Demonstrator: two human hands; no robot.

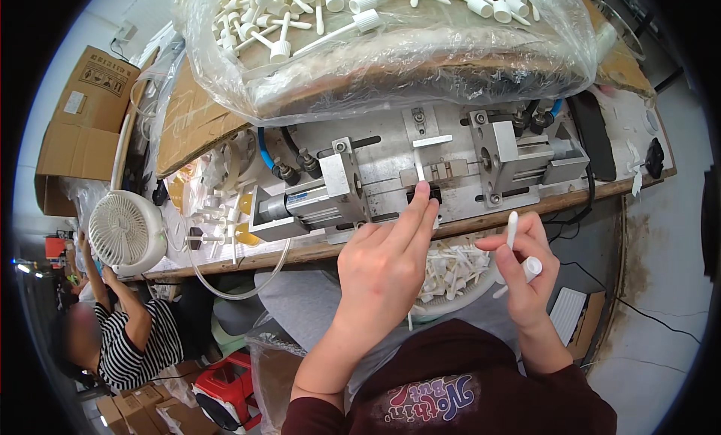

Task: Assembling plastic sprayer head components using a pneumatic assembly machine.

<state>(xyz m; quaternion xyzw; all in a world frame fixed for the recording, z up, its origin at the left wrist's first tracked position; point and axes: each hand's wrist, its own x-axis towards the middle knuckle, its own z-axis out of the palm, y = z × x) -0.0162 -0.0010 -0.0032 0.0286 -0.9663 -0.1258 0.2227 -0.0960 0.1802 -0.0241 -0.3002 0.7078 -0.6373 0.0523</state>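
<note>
My left hand (383, 266) reaches over the table edge with two fingers stretched forward. One fingertip touches the near end of a white plastic stick (420, 165) in the small metal fixture (448, 171); the thumb's contact is hidden. A flat white piece (432, 141) shows at the stick's far end. At the right, my right hand (532, 273) is closed round white applicator caps (532, 265), a round-tipped stick poking up past the fingers. Below and between the hands is a pale tub (443, 309) full of small white plastic pieces (456, 271).
Metal cylinder clamps (304, 202) (529, 161) flank the fixture, with hoses attached. A plastic-lined carton (420, 63) heaped with white applicator caps (300, 7) stands behind. At left are a white fan (126, 231) and a person in a striped shirt (143, 341). Cables run right of the table.
</note>
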